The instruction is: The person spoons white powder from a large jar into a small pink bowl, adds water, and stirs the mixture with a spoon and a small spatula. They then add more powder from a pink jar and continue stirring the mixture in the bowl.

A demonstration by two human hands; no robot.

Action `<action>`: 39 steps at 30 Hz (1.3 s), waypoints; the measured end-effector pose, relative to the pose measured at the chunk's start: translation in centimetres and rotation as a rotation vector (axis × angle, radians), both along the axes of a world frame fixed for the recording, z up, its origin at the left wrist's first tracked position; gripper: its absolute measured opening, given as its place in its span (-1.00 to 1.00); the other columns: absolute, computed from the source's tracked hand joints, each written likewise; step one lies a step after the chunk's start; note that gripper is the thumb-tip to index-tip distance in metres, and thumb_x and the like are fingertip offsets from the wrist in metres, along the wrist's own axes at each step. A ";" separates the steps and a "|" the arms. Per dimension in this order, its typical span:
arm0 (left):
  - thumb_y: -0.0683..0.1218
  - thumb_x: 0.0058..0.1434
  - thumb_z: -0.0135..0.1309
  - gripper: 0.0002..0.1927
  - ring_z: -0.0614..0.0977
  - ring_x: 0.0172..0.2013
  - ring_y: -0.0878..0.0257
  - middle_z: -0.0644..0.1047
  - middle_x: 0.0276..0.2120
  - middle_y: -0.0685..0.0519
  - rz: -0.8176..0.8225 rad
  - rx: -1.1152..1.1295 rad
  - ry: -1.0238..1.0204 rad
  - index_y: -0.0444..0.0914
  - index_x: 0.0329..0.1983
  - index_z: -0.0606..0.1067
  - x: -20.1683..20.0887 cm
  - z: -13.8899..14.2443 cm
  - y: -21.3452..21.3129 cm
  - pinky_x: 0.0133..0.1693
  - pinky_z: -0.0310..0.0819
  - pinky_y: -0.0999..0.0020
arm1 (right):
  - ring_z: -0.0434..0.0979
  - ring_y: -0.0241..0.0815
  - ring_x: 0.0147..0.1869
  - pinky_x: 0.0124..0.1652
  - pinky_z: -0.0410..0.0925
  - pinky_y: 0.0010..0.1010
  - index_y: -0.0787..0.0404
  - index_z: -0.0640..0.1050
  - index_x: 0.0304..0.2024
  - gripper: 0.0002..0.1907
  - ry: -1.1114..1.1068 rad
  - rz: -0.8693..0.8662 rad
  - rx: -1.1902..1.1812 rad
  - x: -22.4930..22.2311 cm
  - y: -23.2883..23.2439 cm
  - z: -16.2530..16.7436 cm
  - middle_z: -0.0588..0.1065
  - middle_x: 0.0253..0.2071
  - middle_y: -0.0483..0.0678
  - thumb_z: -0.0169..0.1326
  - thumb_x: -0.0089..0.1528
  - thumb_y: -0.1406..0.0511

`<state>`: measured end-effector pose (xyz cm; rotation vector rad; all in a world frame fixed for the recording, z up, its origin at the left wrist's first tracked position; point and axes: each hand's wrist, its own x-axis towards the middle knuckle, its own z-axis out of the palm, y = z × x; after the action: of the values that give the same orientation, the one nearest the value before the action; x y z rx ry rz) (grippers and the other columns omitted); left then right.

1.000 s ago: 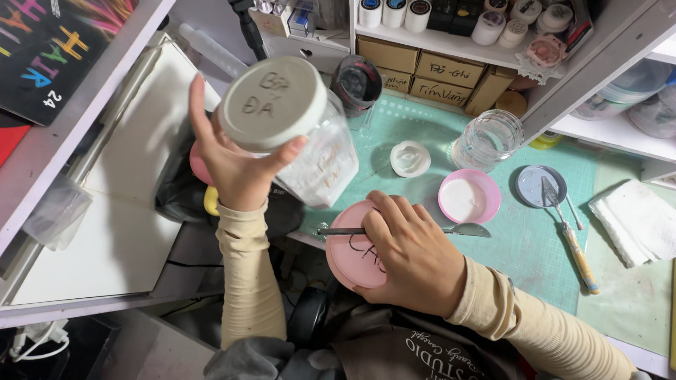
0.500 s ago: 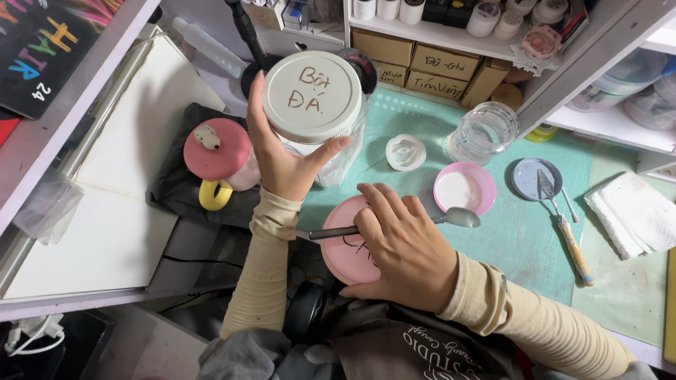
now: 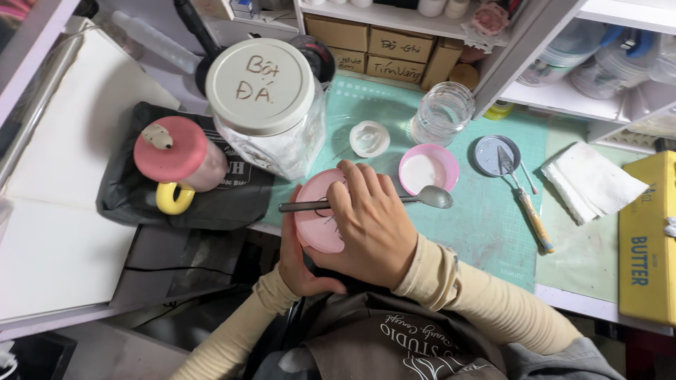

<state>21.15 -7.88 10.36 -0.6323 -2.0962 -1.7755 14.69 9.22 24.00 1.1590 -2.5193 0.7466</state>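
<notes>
A: What takes up the most room here?

B: The surface (image 3: 486,211), covered by a teal cutting mat through the middle and right of the frame. A white board (image 3: 63,211) fills the left side, and a yellow box (image 3: 644,239) sits at the right edge.

A: And the next biggest thing?

B: A clear plastic jar (image 3: 271,112) with a wide cream lid stands in the upper middle, holding white powder. No hand is on it. Just left of it is a pink-lidded cup (image 3: 176,158) with a yellow handle, resting on a black bag (image 3: 176,204).

A: What are the hands doing?

B: Both are at the lower middle. The left hand (image 3: 299,264) is curled around the underside of a pink round container (image 3: 317,218), holding it at the near edge of the surface. The right hand (image 3: 370,225) lies over the container's top, fingers closed on a metal spoon (image 3: 373,200) that runs sideways, its bowl pointing right, beside a small pink bowl (image 3: 427,169).

A: Anything smaller nearby?

B: An empty glass jar (image 3: 442,112) at the upper middle, a white round lid (image 3: 370,138) left of it, a grey dish (image 3: 496,155) with a palette knife (image 3: 524,200) across it, and folded white tissue (image 3: 591,183) at the right.
</notes>
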 end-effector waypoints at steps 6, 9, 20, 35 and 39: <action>0.23 -0.11 0.56 0.42 0.45 0.44 -0.01 0.33 0.44 -0.22 0.053 -0.131 -0.099 -0.33 0.57 -0.12 -2.2 1.0 -0.2 0.46 0.36 0.02 | 0.37 0.38 0.16 0.11 0.27 0.01 0.44 0.39 -0.16 -0.21 0.117 0.060 -0.004 -0.8 0.5 -0.9 0.35 0.13 0.48 0.34 -0.08 -0.07; 0.17 -0.30 0.56 0.32 0.42 0.39 -0.02 0.36 0.35 -0.22 0.156 -0.356 0.093 -0.29 0.48 0.12 -3.0 1.4 -0.7 0.38 0.36 0.05 | 0.37 0.38 0.18 0.14 0.26 0.03 0.45 0.39 -0.13 -0.19 0.099 0.241 0.012 -2.4 1.4 -0.5 0.34 0.14 0.47 0.35 -0.07 -0.08; 0.32 -0.09 0.44 0.37 0.31 0.46 -0.15 0.17 0.46 -0.31 0.069 -0.287 0.071 -0.46 0.52 -0.05 -2.8 5.0 -1.3 0.43 0.23 0.04 | 0.34 0.16 0.32 0.12 0.30 0.06 0.31 0.39 -0.18 -0.33 0.261 0.502 0.144 -7.2 5.9 4.7 0.36 0.22 0.27 0.22 0.08 -0.13; 0.07 -0.25 0.46 -0.05 0.44 0.24 -0.08 0.41 0.21 -0.16 -0.424 -0.678 0.119 -0.26 0.27 0.42 -10.4 13.6 -0.5 0.27 0.33 0.09 | 0.57 -0.10 -0.43 -0.34 0.49 -0.32 0.32 0.07 0.49 0.41 -0.716 -0.303 -0.192 2.8 4.9 -6.9 0.59 -0.04 0.01 0.60 -0.21 0.06; 0.06 -0.23 0.46 -0.07 0.46 0.21 -0.09 0.42 0.17 -0.16 -0.341 -0.648 0.195 -0.29 0.27 0.43 -10.1 12.6 0.2 0.27 0.35 0.10 | 0.66 0.02 -0.03 -0.19 0.52 -0.32 0.43 0.15 0.36 0.15 -0.231 -0.253 -0.337 2.9 4.3 -7.8 0.46 0.18 0.24 0.51 -0.12 0.21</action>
<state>11.10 -7.73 22.97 -1.3368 -2.5236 -1.0723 17.54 13.56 16.25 0.6607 -2.5184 1.2322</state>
